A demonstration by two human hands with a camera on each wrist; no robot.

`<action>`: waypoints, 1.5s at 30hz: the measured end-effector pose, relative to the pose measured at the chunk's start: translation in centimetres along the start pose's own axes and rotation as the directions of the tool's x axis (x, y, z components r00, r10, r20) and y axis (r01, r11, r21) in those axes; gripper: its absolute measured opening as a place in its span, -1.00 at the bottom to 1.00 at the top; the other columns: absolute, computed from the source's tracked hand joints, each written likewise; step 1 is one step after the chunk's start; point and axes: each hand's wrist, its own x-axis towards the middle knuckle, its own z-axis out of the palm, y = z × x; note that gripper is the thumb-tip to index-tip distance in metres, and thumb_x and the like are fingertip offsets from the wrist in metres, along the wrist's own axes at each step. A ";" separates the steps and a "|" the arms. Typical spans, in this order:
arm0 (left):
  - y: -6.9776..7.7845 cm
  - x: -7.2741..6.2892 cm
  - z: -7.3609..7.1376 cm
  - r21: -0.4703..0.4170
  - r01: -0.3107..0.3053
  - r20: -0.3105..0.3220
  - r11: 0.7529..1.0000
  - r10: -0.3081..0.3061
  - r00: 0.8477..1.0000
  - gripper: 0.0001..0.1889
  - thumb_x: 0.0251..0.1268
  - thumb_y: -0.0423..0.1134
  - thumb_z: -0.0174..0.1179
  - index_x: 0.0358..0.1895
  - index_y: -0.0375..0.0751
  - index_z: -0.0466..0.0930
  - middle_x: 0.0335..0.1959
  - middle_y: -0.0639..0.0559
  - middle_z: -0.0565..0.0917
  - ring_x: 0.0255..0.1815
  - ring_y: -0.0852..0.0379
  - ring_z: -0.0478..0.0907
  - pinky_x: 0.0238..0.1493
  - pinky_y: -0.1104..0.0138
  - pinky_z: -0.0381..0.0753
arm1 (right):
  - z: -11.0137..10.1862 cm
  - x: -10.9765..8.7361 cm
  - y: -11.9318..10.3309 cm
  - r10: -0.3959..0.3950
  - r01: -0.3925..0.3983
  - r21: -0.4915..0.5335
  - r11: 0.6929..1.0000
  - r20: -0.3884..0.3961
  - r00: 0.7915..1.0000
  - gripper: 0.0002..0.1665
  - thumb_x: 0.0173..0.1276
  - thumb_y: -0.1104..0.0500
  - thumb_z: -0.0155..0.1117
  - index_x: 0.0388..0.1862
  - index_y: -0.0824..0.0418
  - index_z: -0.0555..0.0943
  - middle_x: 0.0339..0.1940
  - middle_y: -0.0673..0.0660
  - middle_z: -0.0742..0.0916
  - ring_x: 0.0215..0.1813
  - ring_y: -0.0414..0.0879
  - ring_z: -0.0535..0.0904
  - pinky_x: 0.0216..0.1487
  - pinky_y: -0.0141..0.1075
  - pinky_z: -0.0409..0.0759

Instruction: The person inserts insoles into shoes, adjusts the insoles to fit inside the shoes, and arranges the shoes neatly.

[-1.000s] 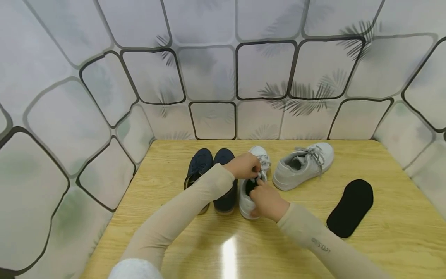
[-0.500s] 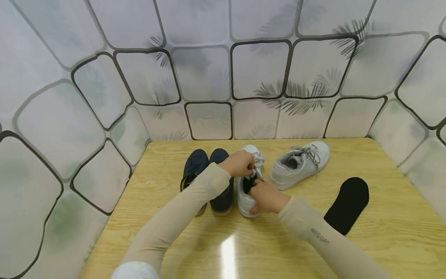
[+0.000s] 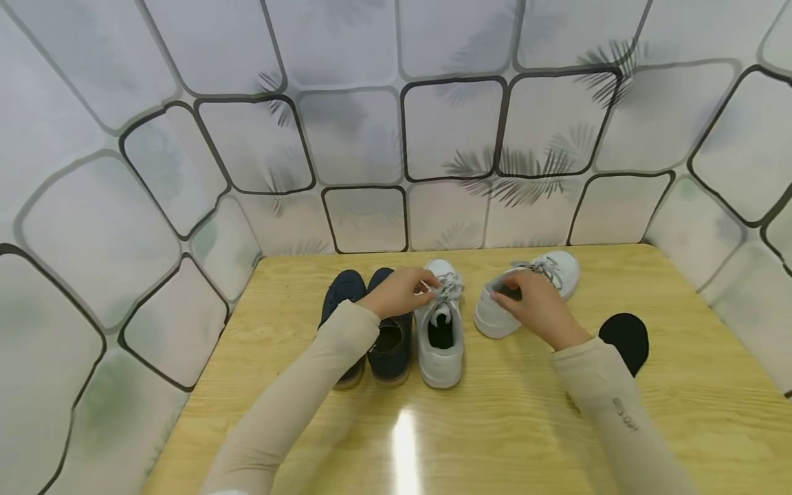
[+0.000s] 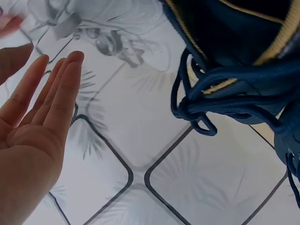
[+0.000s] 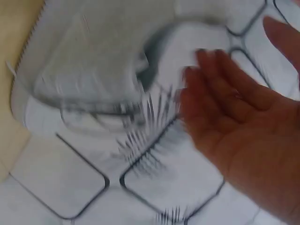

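A white sneaker (image 3: 441, 368) with grey laces and a dark interior stands on the table, toe away from me. My left hand (image 3: 399, 294) is beside its laces, fingers extended; in the left wrist view no thing sits in its grasp. Over the opening of a second white sneaker (image 3: 491, 320), lying at an angle to the right, hovers my right hand (image 3: 541, 306). In the right wrist view its fingers are loosely bent, blurred and holding nothing, apart from the sneaker. Left of the first sneaker are two navy shoes (image 3: 388, 364), partly covered by my left hand and sleeve.
A black insole (image 3: 626, 340) lies on the right of the yellow wood-grain table (image 3: 507, 412), partly hidden by my right sleeve. A patterned white wall covering (image 3: 361, 220) closes off the back and both sides.
My right hand has left the first white sneaker's opening and swung right to above the second one. My left hand has loosened from the laces. The head view has shifted slightly.
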 end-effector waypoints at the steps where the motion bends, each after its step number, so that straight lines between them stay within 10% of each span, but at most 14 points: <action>1: 0.0 -0.2 0.0 -0.006 0.000 -0.020 1.000 0.000 1.000 -0.75 0.39 -0.30 0.13 0.07 -0.27 0.59 0.03 -0.08 0.63 0.01 0.02 0.60 -0.01 0.30 0.56 | 0.7 0.1 0.3 0.020 -0.019 -0.061 0.998 0.023 1.000 -0.52 0.35 0.08 0.29 -0.05 0.52 0.56 -0.18 0.41 0.66 -0.12 0.27 0.59 -0.11 0.09 0.53; 6: 0.1 -0.9 0.1 -0.001 -0.030 -0.064 1.000 0.030 0.997 -0.76 0.40 -0.29 0.12 0.04 -0.28 0.61 0.00 -0.08 0.65 -0.02 0.05 0.61 0.00 0.30 0.56 | 4.5 -0.3 0.7 0.046 -0.063 -0.273 0.960 -0.067 0.997 -0.46 0.23 -0.01 0.40 -0.20 0.48 0.49 -0.41 0.36 0.60 -0.36 0.30 0.57 -0.31 0.11 0.52; 10: -0.1 -1.6 -0.1 -0.014 -0.039 -0.097 0.999 0.037 0.995 -0.76 0.40 -0.32 0.12 0.04 -0.31 0.60 -0.01 -0.09 0.65 -0.03 0.05 0.60 0.02 0.28 0.55 | 5.3 -1.2 1.1 0.029 -0.066 -0.203 0.977 -0.178 0.984 -0.50 0.10 0.10 0.51 -0.34 0.40 0.41 -0.53 0.25 0.53 -0.50 0.18 0.50 -0.46 0.00 0.48; 20: -1.4 -2.8 -0.5 -0.072 -0.040 -0.154 0.997 0.028 0.988 -0.77 0.39 -0.37 0.10 0.03 -0.37 0.58 -0.04 -0.16 0.66 -0.07 0.03 0.62 -0.04 0.31 0.57 | 4.6 -4.1 2.1 -0.069 0.068 0.028 0.997 0.012 0.998 -0.62 0.15 0.21 0.47 -0.36 0.25 0.38 -0.51 0.05 0.44 -0.47 -0.10 0.27 -0.45 -0.24 0.26; 45: -0.9 -2.7 -0.4 -0.070 -0.070 -0.160 0.995 0.058 0.985 -0.75 0.39 -0.36 0.10 0.05 -0.35 0.58 -0.03 -0.13 0.66 -0.06 0.04 0.62 -0.02 0.30 0.58 | 4.8 -6.1 1.1 -0.294 0.294 0.001 0.956 -0.035 0.955 -0.58 0.05 0.25 0.52 -0.28 0.23 0.42 -0.36 0.01 0.50 -0.34 -0.17 0.37 -0.36 -0.27 0.43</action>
